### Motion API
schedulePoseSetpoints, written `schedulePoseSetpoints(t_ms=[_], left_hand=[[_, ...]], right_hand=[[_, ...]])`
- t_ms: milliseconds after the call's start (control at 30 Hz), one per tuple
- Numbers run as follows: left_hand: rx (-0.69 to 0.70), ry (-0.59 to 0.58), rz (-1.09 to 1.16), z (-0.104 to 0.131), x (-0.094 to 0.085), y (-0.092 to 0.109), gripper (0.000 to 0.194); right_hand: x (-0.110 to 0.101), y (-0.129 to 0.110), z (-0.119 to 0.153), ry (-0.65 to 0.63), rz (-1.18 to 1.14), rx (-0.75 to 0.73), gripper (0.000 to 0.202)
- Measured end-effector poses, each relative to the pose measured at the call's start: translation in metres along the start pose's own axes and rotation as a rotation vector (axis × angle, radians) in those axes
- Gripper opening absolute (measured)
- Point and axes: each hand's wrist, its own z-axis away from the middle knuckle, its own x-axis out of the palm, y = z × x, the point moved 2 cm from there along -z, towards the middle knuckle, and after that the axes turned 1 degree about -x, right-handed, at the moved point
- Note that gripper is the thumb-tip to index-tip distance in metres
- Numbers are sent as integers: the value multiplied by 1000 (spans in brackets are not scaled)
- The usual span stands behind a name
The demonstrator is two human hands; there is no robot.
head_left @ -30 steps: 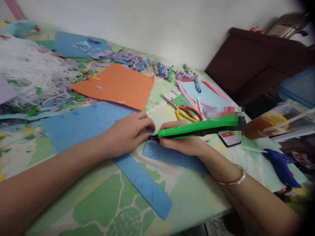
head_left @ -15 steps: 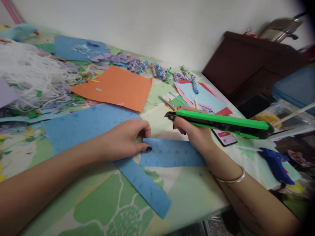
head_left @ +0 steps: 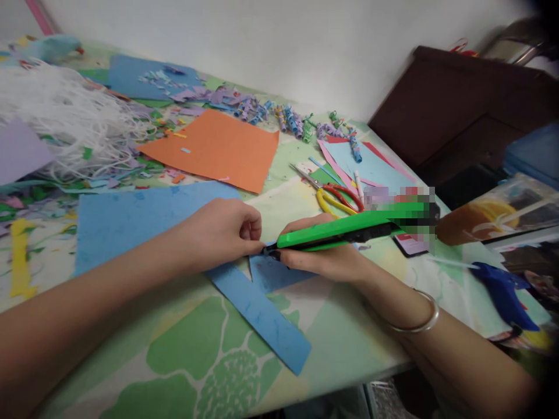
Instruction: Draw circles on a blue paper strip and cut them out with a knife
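My right hand (head_left: 321,250) is closed around a green utility knife (head_left: 349,226), its dark tip pointing left. My left hand (head_left: 233,230) is closed, with its thumb and fingers pinched at the upper left corner of a short blue paper strip (head_left: 273,273). Both hands' fingertips meet there, and they hide part of the strip. Under my left hand a second, longer blue strip (head_left: 266,323) slants towards the table's front edge. Behind my left forearm lies a large blue sheet (head_left: 131,218).
An orange sheet (head_left: 218,148) and scissors (head_left: 336,195) lie beyond my hands. White string (head_left: 65,122) and paper scraps cover the left side. Paper curls (head_left: 288,119) line the back. At right are a phone (head_left: 408,244), a drink cup (head_left: 484,218) and a blue glue gun (head_left: 506,297).
My right hand has moved left and down with the utility knife, bringing its fingertips to my left thumb. The short blue strip has tilted, and the scissors handles now show.
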Motion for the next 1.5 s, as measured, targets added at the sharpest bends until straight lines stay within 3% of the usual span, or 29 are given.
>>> schedulePoseSetpoints(t_ms=[500, 1000, 1500], left_hand=[[-79, -104, 4, -6, -3, -5, 6], [-133, -115, -11, -6, -4, -1, 5], [-135, -127, -23, -5, -4, -3, 6]], right_hand=[[8, 2, -5, -58, 0, 110, 9], [8, 4, -3, -92, 48, 11, 12], [10, 4, -3, -43, 64, -20, 13]])
